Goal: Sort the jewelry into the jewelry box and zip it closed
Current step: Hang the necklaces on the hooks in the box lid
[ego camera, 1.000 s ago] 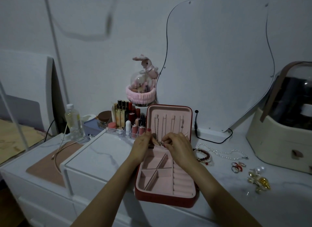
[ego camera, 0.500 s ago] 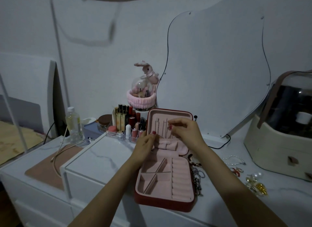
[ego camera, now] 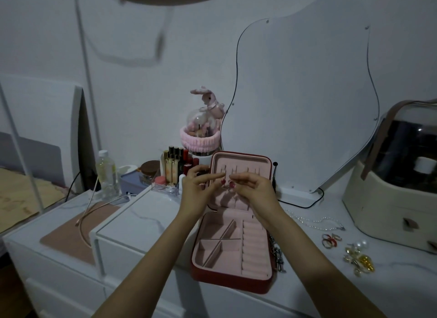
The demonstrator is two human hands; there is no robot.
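Observation:
The red jewelry box [ego camera: 233, 282] lies open on the white dresser, its pink lid [ego camera: 241, 162] standing upright. My left hand [ego camera: 197, 193] and right hand [ego camera: 254, 191] are raised in front of the lid's hooks. Their fingertips nearly meet, each pinching what looks like a thin chain, barely visible. A dark chain bracelet [ego camera: 277, 255] lies against the box's right side. Further right lie a pearl necklace [ego camera: 315, 220], red rings [ego camera: 329, 239] and gold and pearl pieces [ego camera: 359, 258].
A cream cosmetic case [ego camera: 387, 206] stands at the right and a wavy mirror [ego camera: 302, 100] leans behind the box. Lipsticks and bottles [ego camera: 175, 171] crowd the back left beside a water bottle [ego camera: 106, 173]. A thin hoop [ego camera: 84, 219] lies on a pink mat.
Both hands rose from the lid's pocket to the hooks. My right hand went up first, then my left hand lifted to meet it at mid-lid. The camera tilted up slightly.

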